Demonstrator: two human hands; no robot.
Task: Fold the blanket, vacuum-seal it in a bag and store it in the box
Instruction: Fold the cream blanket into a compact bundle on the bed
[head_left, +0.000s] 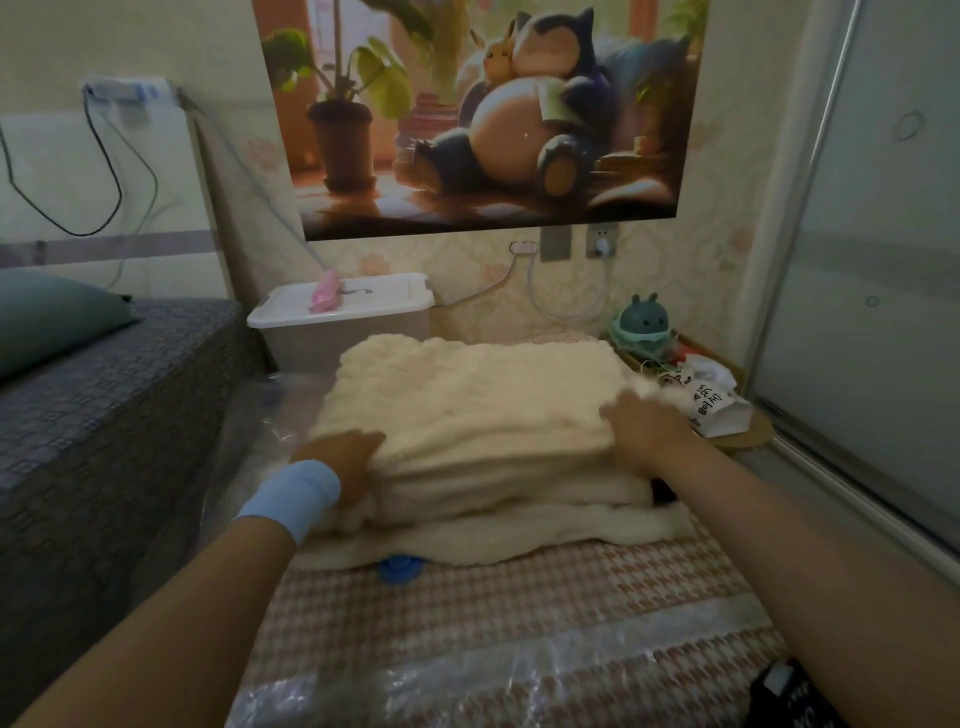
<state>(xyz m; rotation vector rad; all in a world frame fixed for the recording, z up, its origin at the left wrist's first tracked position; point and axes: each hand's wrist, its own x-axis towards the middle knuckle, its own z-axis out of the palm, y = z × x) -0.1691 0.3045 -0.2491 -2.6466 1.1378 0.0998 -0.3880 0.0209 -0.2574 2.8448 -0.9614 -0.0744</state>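
So the blanket (478, 395) is sitting folded into a thick rectangular stack. It's cream and super fluffy w/ a bumpy pile. Several layers are showing along the near edge, and the bottom one is spreading out wider than the rest. It's lying mid-way across a pinkish-brown houndstooth mat (519, 603).

The bag (415, 686) is clear crinkly plastic, lying flat over the mat in front and poking out on the left too. Its round blue valve (397, 569) is peeking out from under the blanket's near edge. Can't tell if the blanket is inside the bag or just on it tbh.

Right hand (641, 428) is lying over the near right corner, fingers (613, 413) sinking into the pile. Can't tell if it's gripping or just pressing. Left hand (340, 465), w/ a light blue wristband (291, 496), is gripping the left end of the stack, thumb on top and fingers buried btw the layers.

The box (337, 332) is sitting behind the blanket to the left. It's translucent plastic w/ a white lid (374, 293) closed and sth pink (324, 293) lying on top; contents not visible. A grey woven-looking bed (104, 405) is running along the left.
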